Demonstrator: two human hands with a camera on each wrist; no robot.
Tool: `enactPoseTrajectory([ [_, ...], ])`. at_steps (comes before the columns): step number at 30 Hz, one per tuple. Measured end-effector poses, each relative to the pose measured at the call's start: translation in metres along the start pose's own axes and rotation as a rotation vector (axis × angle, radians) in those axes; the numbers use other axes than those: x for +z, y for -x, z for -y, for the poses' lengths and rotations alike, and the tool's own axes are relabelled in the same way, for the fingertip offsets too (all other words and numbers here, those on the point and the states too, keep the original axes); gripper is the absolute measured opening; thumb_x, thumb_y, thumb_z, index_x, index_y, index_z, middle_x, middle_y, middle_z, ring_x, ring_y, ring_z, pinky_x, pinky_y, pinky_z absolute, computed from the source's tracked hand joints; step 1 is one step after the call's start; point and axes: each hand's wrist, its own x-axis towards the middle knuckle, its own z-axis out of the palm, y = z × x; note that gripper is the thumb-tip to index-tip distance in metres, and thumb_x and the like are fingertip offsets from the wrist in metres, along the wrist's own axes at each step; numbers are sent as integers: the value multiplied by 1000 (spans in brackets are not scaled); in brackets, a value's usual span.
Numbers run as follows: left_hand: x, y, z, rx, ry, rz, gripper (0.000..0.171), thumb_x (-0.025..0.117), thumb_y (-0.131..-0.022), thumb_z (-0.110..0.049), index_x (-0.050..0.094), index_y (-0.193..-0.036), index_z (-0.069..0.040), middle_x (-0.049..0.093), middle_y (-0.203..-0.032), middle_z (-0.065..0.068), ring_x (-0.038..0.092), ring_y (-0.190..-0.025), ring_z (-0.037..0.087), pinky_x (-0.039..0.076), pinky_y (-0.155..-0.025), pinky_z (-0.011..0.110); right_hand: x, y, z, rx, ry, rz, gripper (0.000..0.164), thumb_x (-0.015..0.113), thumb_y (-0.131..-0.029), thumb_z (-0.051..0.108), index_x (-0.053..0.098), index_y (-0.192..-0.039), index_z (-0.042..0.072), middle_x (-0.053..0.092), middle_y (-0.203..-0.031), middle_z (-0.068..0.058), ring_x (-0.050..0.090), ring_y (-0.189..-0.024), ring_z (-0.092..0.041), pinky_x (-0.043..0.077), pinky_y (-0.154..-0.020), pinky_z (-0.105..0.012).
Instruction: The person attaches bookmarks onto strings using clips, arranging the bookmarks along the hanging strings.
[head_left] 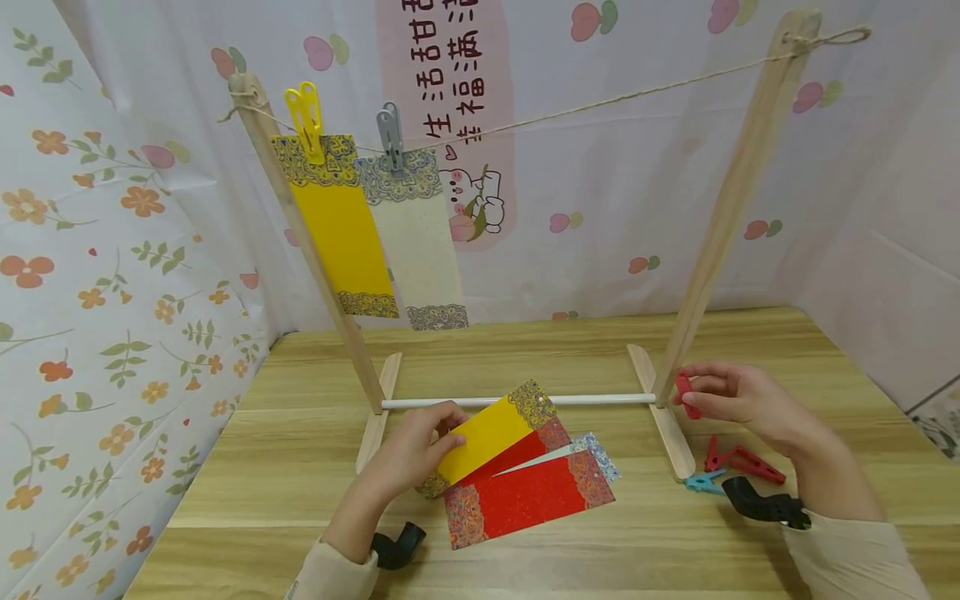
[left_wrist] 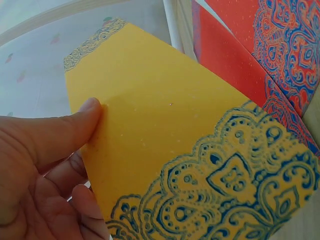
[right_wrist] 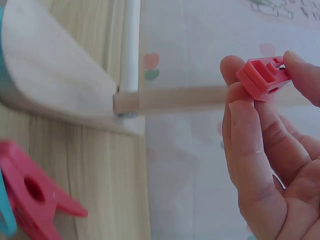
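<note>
Head view: the left hand [head_left: 412, 442] pinches a yellow card [head_left: 498, 433], thumb on its face and fingers mostly hidden behind it. The card's long axis slants from the hand at lower left up to a patterned end at upper right, above the surface [head_left: 525, 567]; the hand covers part of its near end. In the left wrist view the same axis runs from upper left to lower right.

Below it fan out a nearer red card [head_left: 532, 496], a farther red card [head_left: 502, 462] largely covered, and a pale card [head_left: 600, 454] showing only a sliver and its blue-patterned end. Whether the fingers also hold these cannot be told.

The right hand [head_left: 738, 400] pinches a red clip [head_left: 687, 396] beside the base of the right post [head_left: 731, 200]. The clip stands near upright in the head view, foreshortened in the right wrist view, its far part hidden by fingertips. Nearby on the surface lie two loose red clips [head_left: 757, 464] and a turquoise clip [head_left: 705, 482], cut off at the right wrist view's left edge.
</note>
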Motion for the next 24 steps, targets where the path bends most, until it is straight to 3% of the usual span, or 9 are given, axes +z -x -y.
enactPoseTrajectory([
  [5, -1, 0, 0, -1, 17, -28, 9, 70, -91, -8, 67, -99, -12, 65, -87, -3, 55, -80, 12, 50, -74, 23, 9, -4, 9, -47, -22, 26, 43, 56, -99, 2, 41, -131, -22, 73, -101, 10, 70, -90, -6, 58, -76, -23],
  [12, -4, -2, -6, -38, 42, -113, 10, 73, -89, -8, 70, -98, -12, 71, -90, 0, 57, -79, 12, 46, -64, 21, 26, -7, 25, -73, -15, 61, 40, 59, -98, 4, 46, -130, -16, 72, -100, 10, 71, -86, -8, 58, -75, -23],
  [17, -8, -5, -11, -72, 83, -169, 11, 74, -88, -9, 73, -98, -11, 76, -92, 3, 61, -77, 12, 43, -60, 22, 38, -12, 29, -142, -29, 93, 37, 60, -96, 0, 47, -127, -18, 74, -101, 5, 71, -87, -8, 57, -78, -21],
  [24, -11, -9, -15, -58, 130, -203, 10, 74, -88, -8, 73, -97, -9, 77, -90, 4, 56, -69, 12, 43, -58, 21, 51, -19, 32, -146, -47, 97, 38, 61, -96, 2, 48, -127, -17, 74, -103, 1, 71, -90, -6, 58, -77, -22],
])
